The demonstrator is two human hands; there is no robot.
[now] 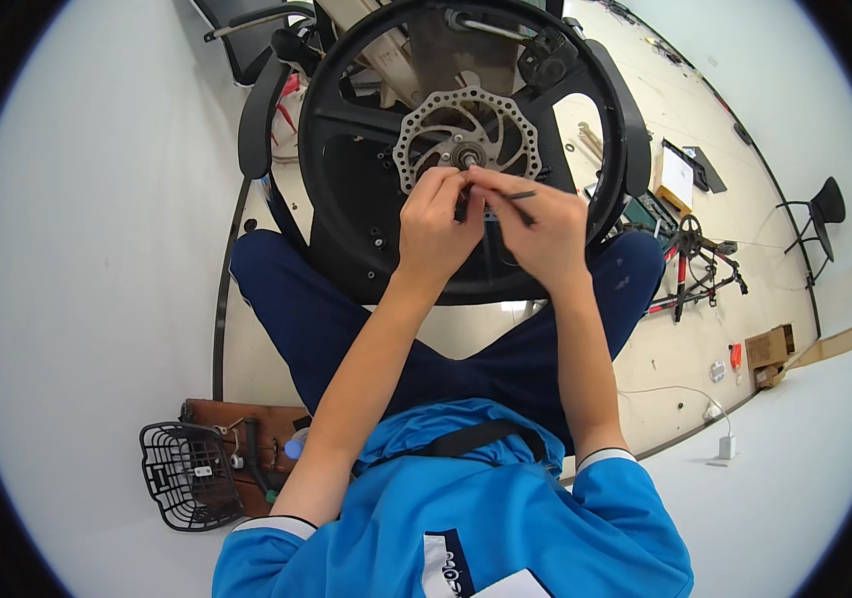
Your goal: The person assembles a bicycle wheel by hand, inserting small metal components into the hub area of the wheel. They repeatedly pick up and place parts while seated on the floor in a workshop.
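Note:
A black spoked wheel (312,164) lies flat on a black armchair in front of me, with a perforated silver brake disc (411,120) around its hub (468,154). Just on the near side of the hub, both my hands meet at the fingertips. My left hand (434,224) is closed in a pinch; what it holds, if anything, is hidden by the fingers. In my right hand (540,227), also closed, sits a thin dark tool (520,195), whose end sticks out past the fingers. Small bolts (378,241) lie on the black surface left of my left hand.
Black armrests (256,120) flank the wheel. A red and black bicycle frame (685,264) lies on the floor to the right, near a cardboard box (769,345) and a white charger (727,447). At lower left, a black wire basket (186,473) is beside a brown board (276,424).

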